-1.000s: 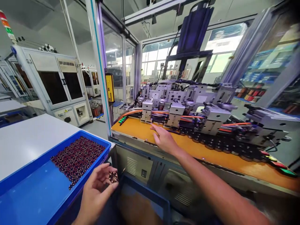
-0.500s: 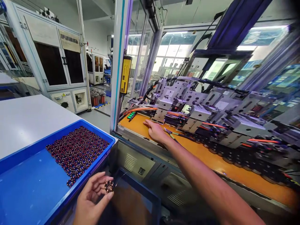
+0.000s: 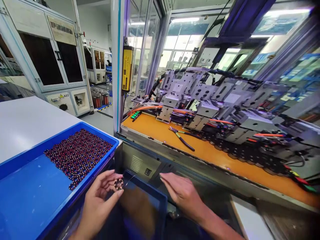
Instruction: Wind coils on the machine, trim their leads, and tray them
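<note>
My left hand (image 3: 101, 196) pinches a small copper-wound ring, like a motor stator (image 3: 118, 183), between thumb and fingers. A thin light strand (image 3: 130, 180) shows just right of it. Opposite, my right hand (image 3: 181, 191) is in the air before the machine's front, its fingers pressed together and pointing left. Whatever they may hold is hidden. Left of my hands, a blue tray (image 3: 22, 200) carries many similar small wound rings (image 3: 80, 156), packed together on its far side. Pliers with dark, green-marked handles (image 3: 182, 139) lie on the orange machine surface (image 3: 155, 130).
A row of metal machine heads (image 3: 205, 110) with orange tubes stands behind the orange surface. Below my hands is a dark blue bin (image 3: 160, 203). A white table (image 3: 37, 116) supports the tray. Green pieces (image 3: 135, 115) lie at the surface's far left corner.
My right hand has left the orange surface and come back towards my left hand, uncovering the pliers. My left hand still holds the wound ring. The view has shifted slightly.
</note>
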### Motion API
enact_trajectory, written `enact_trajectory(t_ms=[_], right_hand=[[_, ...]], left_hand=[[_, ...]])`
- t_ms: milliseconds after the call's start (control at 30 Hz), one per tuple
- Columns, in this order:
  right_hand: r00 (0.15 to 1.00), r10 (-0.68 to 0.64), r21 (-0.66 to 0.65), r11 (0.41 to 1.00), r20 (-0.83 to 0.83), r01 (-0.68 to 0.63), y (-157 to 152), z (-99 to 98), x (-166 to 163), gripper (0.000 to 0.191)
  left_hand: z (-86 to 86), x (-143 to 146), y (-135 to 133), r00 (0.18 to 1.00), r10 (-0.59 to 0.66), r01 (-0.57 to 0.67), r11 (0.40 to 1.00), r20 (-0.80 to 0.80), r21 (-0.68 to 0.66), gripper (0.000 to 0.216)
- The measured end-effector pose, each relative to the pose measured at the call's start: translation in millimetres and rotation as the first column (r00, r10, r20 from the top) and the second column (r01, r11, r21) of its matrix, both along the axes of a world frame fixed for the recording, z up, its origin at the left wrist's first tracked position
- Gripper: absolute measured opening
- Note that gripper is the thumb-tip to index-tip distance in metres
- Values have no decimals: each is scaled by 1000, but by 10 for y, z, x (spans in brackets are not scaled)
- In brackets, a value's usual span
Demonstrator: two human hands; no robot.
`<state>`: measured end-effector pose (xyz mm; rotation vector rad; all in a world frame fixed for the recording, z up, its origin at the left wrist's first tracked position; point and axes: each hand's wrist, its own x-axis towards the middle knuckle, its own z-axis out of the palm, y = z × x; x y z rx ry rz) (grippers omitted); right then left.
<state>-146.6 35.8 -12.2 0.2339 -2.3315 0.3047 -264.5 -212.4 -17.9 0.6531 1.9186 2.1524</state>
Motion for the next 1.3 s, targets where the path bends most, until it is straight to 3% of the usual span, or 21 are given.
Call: enact_trajectory(t_ms=[67,167,300,400,467,633,733,800,867,900,967,1033,1067,1133,1300], right_hand=[[993,-98,-83,992,-65,92,-130,114,248,10],[985,-164,-181,972,-57,151,-283,443,530,13],[997,-32,-57,998,72,36,-428,709,716,21],[998,-23,43,999,58,20,-464,638,712,26],[999,-15,35,999,44,14,-457,558,686,22],[988,97,-178,981,122,-75,-459,482,759,25],[955,216,-346,928,201,-137,-494,460,885,23],[916,315,-482,860,247,-166,-512,441,940,19],[881,388,-661,741,271,-124,-517,433,942,9],[871,410,-761,646,270,-68,-518,435,921,3],[868,437,-924,378,236,61,-521,445,850,17],[880,447,-986,115,162,123,-536,446,762,27],[884,451,-992,26,123,125,-551,438,720,30],[889,453,-992,-63,65,105,-595,401,652,35],[921,388,-990,-138,-34,22,-801,242,598,34]], left_hand=[[117,67,144,996,-58,58,998,-75,5,41],[243,195,357,966,-130,135,991,-225,6,47],[274,377,513,901,-191,211,977,-389,10,60],[269,490,546,865,-213,254,967,-455,32,64],[280,545,554,849,-227,284,957,-477,51,65],[330,602,564,848,-226,294,953,-480,69,67],[343,605,558,871,-227,290,954,-437,83,66],[338,611,547,881,-242,302,949,-407,90,65],[325,625,535,875,-265,327,941,-404,91,64],[317,634,529,867,-279,344,934,-412,91,63],[299,651,523,846,-318,388,918,-429,84,62],[279,663,524,822,-368,439,896,-435,72,63],[270,668,527,810,-395,465,883,-434,65,63],[251,680,537,796,-430,498,865,-427,57,63],[220,707,559,872,-330,409,897,-362,169,58]])
